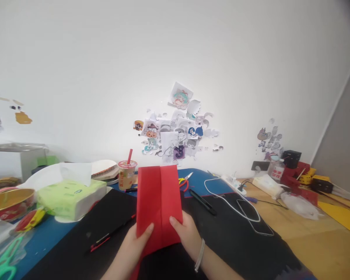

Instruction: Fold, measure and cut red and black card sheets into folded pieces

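A folded sheet of red paper [151, 194] is held up over the black mat, with a crease or seam running down its middle. My left hand [140, 236] grips its lower left edge, thumb on the front face. At the lower right edge, my right hand [184, 227] pinches the paper the same way, and a bracelet circles that wrist. The other fingers of both hands are hidden behind the paper. Part of the red paper also shows below, near my left wrist.
Around the black mat [230, 229] lie a red-and-black pen [105, 238], a black cutter-like tool [202, 202], scissors [187, 179] and a white cable [230, 198]. A drink cup [126, 175], tissue pack [72, 196] and green scissors [7, 258] are leftward. Paper drawings [179, 136] cover the wall.
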{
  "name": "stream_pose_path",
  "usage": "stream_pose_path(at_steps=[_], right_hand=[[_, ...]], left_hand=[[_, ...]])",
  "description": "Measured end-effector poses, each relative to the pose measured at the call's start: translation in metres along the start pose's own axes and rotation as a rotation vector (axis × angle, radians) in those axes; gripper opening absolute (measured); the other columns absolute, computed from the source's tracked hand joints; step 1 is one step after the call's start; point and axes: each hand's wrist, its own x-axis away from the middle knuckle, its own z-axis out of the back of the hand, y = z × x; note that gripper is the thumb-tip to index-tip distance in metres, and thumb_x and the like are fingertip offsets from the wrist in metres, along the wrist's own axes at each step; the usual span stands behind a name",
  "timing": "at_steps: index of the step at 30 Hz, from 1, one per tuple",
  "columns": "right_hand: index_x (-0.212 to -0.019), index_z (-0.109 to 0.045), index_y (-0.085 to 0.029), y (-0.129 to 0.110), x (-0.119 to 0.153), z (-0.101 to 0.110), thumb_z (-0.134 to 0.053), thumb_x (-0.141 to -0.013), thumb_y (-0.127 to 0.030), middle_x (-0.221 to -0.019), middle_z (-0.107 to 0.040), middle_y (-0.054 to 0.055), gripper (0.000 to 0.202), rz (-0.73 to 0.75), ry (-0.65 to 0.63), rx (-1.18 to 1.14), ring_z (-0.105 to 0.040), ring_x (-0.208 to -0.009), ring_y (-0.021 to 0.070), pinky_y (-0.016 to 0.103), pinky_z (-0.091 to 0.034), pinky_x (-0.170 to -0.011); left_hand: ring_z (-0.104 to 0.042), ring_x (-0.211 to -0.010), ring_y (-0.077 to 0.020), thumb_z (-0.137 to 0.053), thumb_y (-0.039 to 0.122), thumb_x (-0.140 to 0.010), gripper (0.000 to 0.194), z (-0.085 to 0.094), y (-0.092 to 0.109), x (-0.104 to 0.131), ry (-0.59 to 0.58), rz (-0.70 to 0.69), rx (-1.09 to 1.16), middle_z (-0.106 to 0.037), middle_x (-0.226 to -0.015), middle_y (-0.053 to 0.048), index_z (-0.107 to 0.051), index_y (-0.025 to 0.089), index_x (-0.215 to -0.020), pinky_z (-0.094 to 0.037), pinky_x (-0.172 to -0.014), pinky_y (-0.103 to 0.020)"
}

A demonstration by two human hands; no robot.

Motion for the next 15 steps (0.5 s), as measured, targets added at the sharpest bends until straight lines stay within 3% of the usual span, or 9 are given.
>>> stream_pose_path(at_steps=[4, 7, 10, 13, 15], right_hand=[[-0.098, -0.063, -0.015, -0.007, -0.004, 0.011, -0.064, -0.075, -0.042, -0.099, -0.07, 0.009, 0.036, 0.016, -0.02, -0.005, -0.064, -0.092, 0.0275, 0.042, -0.05, -0.081], [-0.118, -0.051, -0.018, -0.023, -0.009, 0.033, -0.066, -0.072, -0.039, -0.111, -0.065, 0.01, 0.052, 0.091, 0.181, 0.052, -0.063, -0.095, 0.0267, 0.041, -0.051, -0.08], [-0.135, -0.032, -0.025, -0.057, -0.011, 0.056, -0.066, -0.072, -0.032, -0.131, -0.05, 0.01, 0.072, 0.325, 0.329, 0.453, -0.053, -0.109, 0.0264, 0.045, -0.042, -0.092], [-0.124, -0.05, -0.029, -0.092, -0.012, 0.066, -0.069, -0.07, -0.033, -0.122, -0.058, 0.007, 0.057, 0.46, 0.111, 0.994, -0.048, -0.11, 0.0297, 0.051, -0.028, -0.099], [-0.102, -0.062, -0.026, -0.105, -0.013, 0.066, -0.067, -0.073, -0.034, -0.098, -0.066, 0.006, 0.031, 0.41, -0.053, 1.094, -0.054, -0.094, 0.0276, 0.047, -0.034, -0.092]], left_hand=[[-0.063, -0.095, -0.0282, -0.056, 0.054, -0.074, 0.048, 0.005, 0.01, 0.002, -0.099, -0.051, -0.141, -0.071, -0.099, -0.01, -0.065, 0.014, -0.101, -0.046, -0.089, -0.042], [-0.063, -0.092, -0.0281, -0.062, 0.043, -0.07, 0.034, 0.006, 0.021, 0.005, -0.231, -0.087, -0.293, -0.072, -0.094, -0.005, -0.069, 0.018, -0.093, -0.047, -0.086, -0.038], [-0.065, -0.084, -0.0257, -0.059, 0.025, -0.067, 0.023, 0.004, 0.033, 0.013, -0.369, -0.078, -0.415, -0.073, -0.086, 0.001, -0.071, 0.02, -0.086, -0.049, -0.075, -0.032], [-0.065, -0.079, -0.0217, -0.05, 0.011, -0.061, 0.029, 0.004, 0.04, 0.019, -0.515, -0.05, -0.528, -0.072, -0.081, 0.007, -0.07, 0.021, -0.079, -0.048, -0.068, -0.025], [-0.065, -0.077, -0.0196, -0.047, 0.01, -0.059, 0.03, 0.005, 0.041, 0.019, -0.541, -0.056, -0.641, -0.072, -0.081, 0.008, -0.069, 0.021, -0.077, -0.047, -0.064, -0.023]])
